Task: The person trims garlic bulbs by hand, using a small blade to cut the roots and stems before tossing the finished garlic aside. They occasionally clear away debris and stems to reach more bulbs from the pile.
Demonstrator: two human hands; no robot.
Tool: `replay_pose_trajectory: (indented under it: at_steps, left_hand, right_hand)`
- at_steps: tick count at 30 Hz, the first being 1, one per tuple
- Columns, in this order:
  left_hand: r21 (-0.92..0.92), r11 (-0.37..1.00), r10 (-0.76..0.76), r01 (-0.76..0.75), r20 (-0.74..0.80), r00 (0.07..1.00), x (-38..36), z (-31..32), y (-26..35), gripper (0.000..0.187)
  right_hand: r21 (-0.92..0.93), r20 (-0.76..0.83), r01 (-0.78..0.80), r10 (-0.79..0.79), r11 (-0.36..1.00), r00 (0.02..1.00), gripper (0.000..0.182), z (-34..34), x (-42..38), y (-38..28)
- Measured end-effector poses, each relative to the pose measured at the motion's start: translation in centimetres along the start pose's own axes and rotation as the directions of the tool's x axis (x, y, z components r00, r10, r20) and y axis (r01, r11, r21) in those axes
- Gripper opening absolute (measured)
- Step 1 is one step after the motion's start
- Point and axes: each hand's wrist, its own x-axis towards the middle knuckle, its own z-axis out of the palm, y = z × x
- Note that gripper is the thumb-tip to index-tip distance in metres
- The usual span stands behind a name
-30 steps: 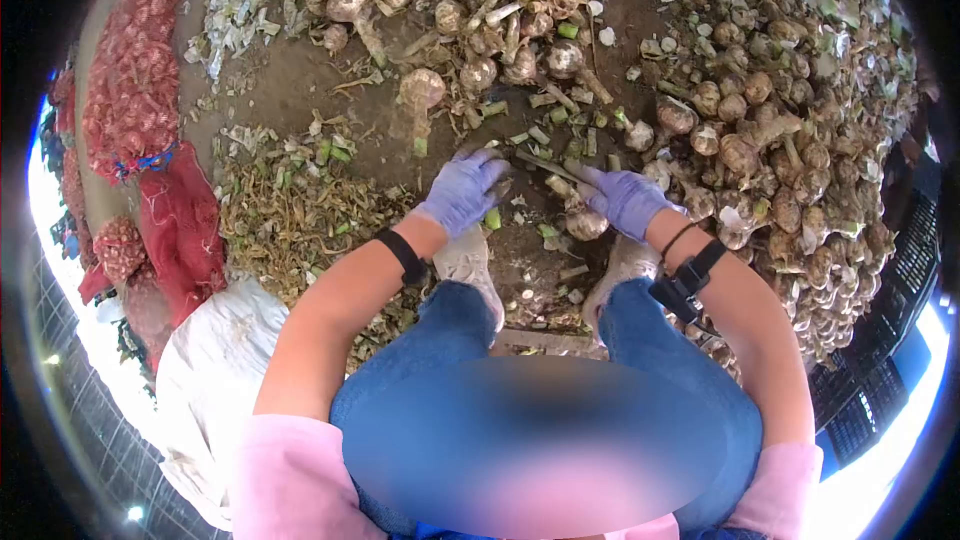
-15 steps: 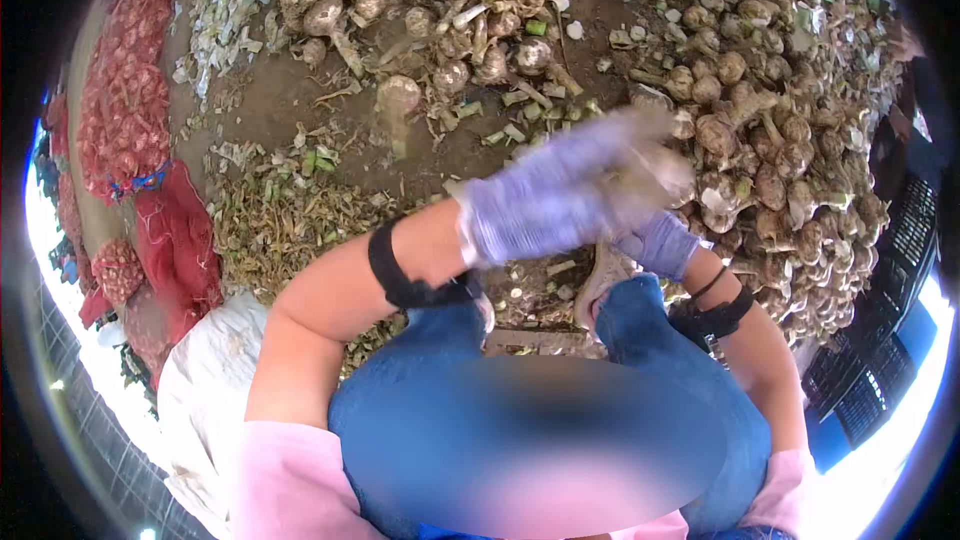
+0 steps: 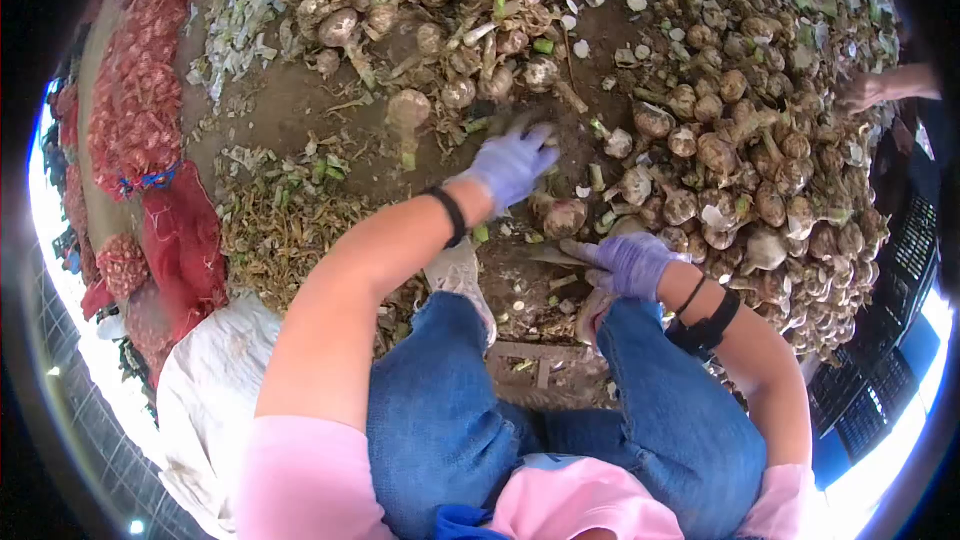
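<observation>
My left hand (image 3: 512, 162), in a pale purple glove, reaches over the dirt floor with its fingers spread, near cut stalk pieces and the front of a garlic pile (image 3: 455, 60). Its fingertips are slightly blurred. My right hand (image 3: 638, 265), also gloved, is low beside my right shoe with its fingers curled. A thin greyish, blade-like thing (image 3: 550, 253) points left from those fingers; I cannot make out its kind. Between the hands a garlic bulb (image 3: 563, 217) lies on the ground, touched by neither.
A large heap of garlic (image 3: 770, 170) spreads at the right. Dry trimmings (image 3: 285, 220) lie at the left, beside red mesh sacks (image 3: 140, 90) and a white sack (image 3: 220, 370). Another person's hand (image 3: 868, 90) reaches in at the right, above black crates (image 3: 905, 270).
My left hand has moved left and away from my right hand, and its fingers have spread. The right hand has shifted slightly lower. Another person's hand has come into view at the right.
</observation>
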Motion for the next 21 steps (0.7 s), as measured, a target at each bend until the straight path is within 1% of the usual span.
replay_pose_trajectory:
  at_steps: [2, 3, 4, 5, 6, 7, 8, 9, 10, 11, 13, 14, 15, 17, 18, 19, 20, 21]
  left_hand:
    - [0.012, 1.0, 0.005, -0.004, -0.09, 0.996, -5.0, 3.9, -3.7, 0.048]
    - [-0.035, 0.996, -0.091, 0.088, -0.091, 0.992, -7.8, 4.6, -4.8, 0.049]
    - [-0.023, 0.983, -0.182, 0.183, 0.014, 0.983, -11.1, 3.6, -5.4, 0.057]
    - [-0.024, 0.947, -0.316, 0.319, 0.082, 0.945, -13.6, 4.7, -6.8, 0.059]
    - [0.008, 0.915, -0.402, 0.402, 0.016, 0.915, -17.0, 8.2, -9.4, 0.058]
    - [-0.106, 0.853, -0.507, 0.511, 0.06, 0.86, -19.3, 5.8, -9.8, 0.061]
    - [-0.098, 0.745, -0.665, 0.66, -0.017, 0.747, -21.5, 6.5, -10.9, 0.064]
    - [-0.095, 0.591, -0.804, 0.801, 0.007, 0.594, -22.8, 5.8, -11.6, 0.067]
    - [-0.097, 0.442, -0.897, 0.892, -0.068, 0.437, -22.9, 5.1, -12.3, 0.063]
    - [-0.215, 0.45, -0.893, 0.867, -0.125, 0.433, -22.5, 4.3, -13.2, 0.061]
    - [-0.439, 0.468, -0.883, 0.766, -0.233, 0.407, -20.1, 0.2, -13.8, 0.059]
    - [-0.624, 0.389, -0.904, 0.678, -0.119, 0.41, -18.0, -1.9, -13.9, 0.058]
    - [-0.776, 0.275, -0.902, 0.567, -0.004, 0.432, -15.6, -4.0, -13.3, 0.057]
    - [-0.862, 0.083, -0.868, 0.5, 0.184, 0.461, -11.7, -7.1, -11.4, 0.064]
    - [-0.758, 0.215, -0.833, 0.615, 0.187, 0.521, -10.4, -6.3, -12.6, 0.067]
    - [-0.629, 0.349, -0.791, 0.694, 0.2, 0.578, -8.5, -5.0, -14.1, 0.07]
    - [-0.48, 0.478, -0.743, 0.736, 0.226, 0.63, -7.3, -4.0, -14.8, 0.073]
    - [-0.436, 0.51, -0.707, 0.741, 0.278, 0.65, -7.4, -3.9, -14.8, 0.076]
  right_hand:
    - [0.038, -0.017, -0.024, 0.025, 0.999, 1.0, 0.062, 0.6, -0.3, 0.6]
    - [0.06, -0.022, -0.034, 0.036, 0.998, 0.999, 0.062, 1.3, -0.4, 1.1]
    - [0.086, -0.031, -0.029, 0.032, 0.996, 0.999, 0.063, 1.9, -0.4, 1.5]
    - [0.134, -0.076, -0.034, 0.045, 0.99, 0.996, 0.063, 2.2, -0.9, 1.7]
    - [0.183, -0.12, -0.042, 0.064, 0.982, 0.991, 0.064, 2.2, -1.8, 1.9]
    - [0.227, -0.164, -0.049, 0.087, 0.973, 0.983, 0.064, 2.3, -2.6, 2.2]
    - [0.292, -0.194, -0.053, 0.114, 0.955, 0.974, 0.063, 2.4, -3.2, 2.7]
    - [0.337, -0.236, -0.059, 0.145, 0.939, 0.961, 0.061, 2.5, -4.1, 3.2]
    - [0.381, -0.278, -0.06, 0.177, 0.923, 0.944, 0.06, 2.3, -5.0, 3.4]
    - [0.424, -0.318, -0.059, 0.21, 0.904, 0.925, 0.058, 1.9, -5.6, 3.3]
    - [0.474, -0.278, -0.162, 0.322, 0.866, 0.905, 0.055, 0.1, -7.2, 1.9]
    - [0.495, -0.259, -0.213, 0.377, 0.842, 0.889, 0.054, -0.6, -7.5, 1.4]
    - [0.491, -0.28, -0.2, 0.372, 0.848, 0.885, 0.053, -0.8, -7.6, 1.4]
    - [0.482, -0.317, -0.183, 0.365, 0.857, 0.875, 0.052, -0.9, -8.2, 1.8]
    - [0.463, -0.321, -0.169, 0.343, 0.87, 0.883, 0.054, -1.1, -8.6, 1.9]
    - [0.481, -0.375, -0.097, 0.305, 0.871, 0.876, 0.055, -0.9, -8.8, 1.9]
    - [0.496, -0.425, -0.027, 0.27, 0.868, 0.864, 0.056, -0.7, -9.0, 2.1]
    - [0.505, -0.484, 0.059, 0.226, 0.861, 0.845, 0.057, -0.7, -8.9, 1.9]
